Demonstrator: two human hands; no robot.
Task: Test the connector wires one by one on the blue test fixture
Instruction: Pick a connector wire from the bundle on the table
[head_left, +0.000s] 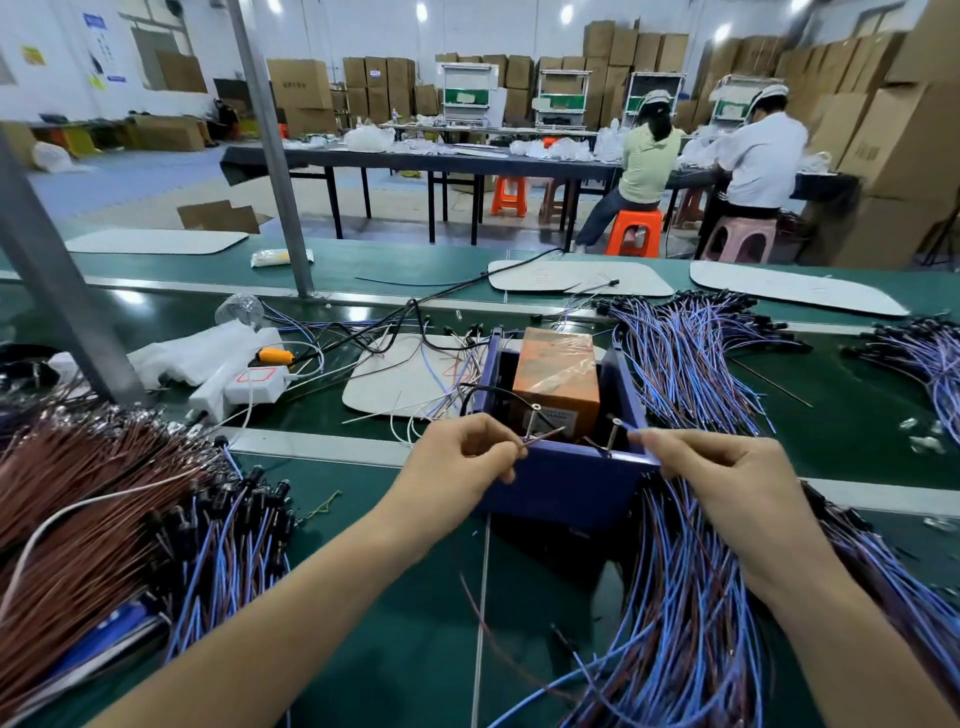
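Beneath right wrist: loose wire bundle (685, 597). Thumb and forefinger of right hand (727, 467) pinch blue wire end (632, 429), ring terminal (616, 421) just ahead of fingertips. Likewise left hand (457, 457) pinches brown wire end (543, 438). Between both hands: blue test fixture (566, 493). Well left of left hand: brown wire heap (78, 493).

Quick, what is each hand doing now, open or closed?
Left hand: pinches a thin brownish wire end.
Right hand: pinches a thin blue wire end.
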